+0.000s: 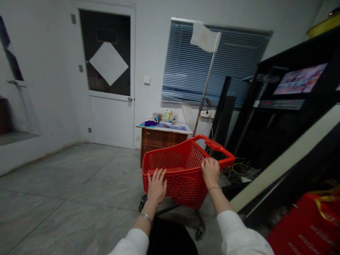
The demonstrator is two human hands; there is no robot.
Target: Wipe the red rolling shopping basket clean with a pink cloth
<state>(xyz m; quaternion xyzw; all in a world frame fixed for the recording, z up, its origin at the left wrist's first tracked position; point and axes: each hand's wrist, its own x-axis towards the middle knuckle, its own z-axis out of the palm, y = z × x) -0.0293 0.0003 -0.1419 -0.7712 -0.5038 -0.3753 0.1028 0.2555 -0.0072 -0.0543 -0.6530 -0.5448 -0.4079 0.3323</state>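
Observation:
A red plastic shopping cart (183,187) with lattice sides stands side-on in front of me. Its basket looks bare inside where I can see it, and its push handle (216,147) points right. My left hand (157,186) holds the near side rim toward the cart's left end, fingers over the edge and thumb outside. Farther right, my right hand (210,171) is closed round the same rim near the handle. A flag pole (208,81) with a white flag (204,37) rises behind the handle.
Behind the cart stands a wooden cabinet (162,140) with small bottles on top. Black racks (281,127) with a screen (300,79), a leaning pale board (289,157), loose cables (240,170) and red bags (308,226) crowd the right. A white door (111,120) is at the back left.

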